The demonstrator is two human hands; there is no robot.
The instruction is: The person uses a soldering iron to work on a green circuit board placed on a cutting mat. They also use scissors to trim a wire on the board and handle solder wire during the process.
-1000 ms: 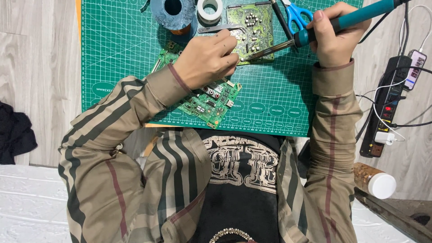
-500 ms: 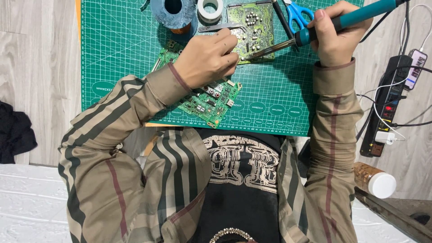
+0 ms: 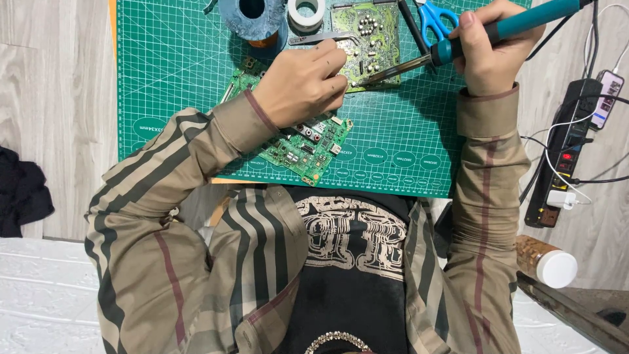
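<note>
A row of small oval white-outlined printed labels [image 3: 393, 159] runs along the near edge of the green cutting mat, with a larger oval label [image 3: 149, 126] at its left corner. At the right, a phone with a small lit screen [image 3: 609, 90] lies beside the black power strip.

I see a matt green rubbery cutting mat [image 3: 177, 78], pale wood-grain floor [image 3: 52, 98], glossy circuit board [image 3: 301, 152], and the soldering iron [image 3: 485, 33] with its smooth teal plastic grip and dull metal tip.
</note>
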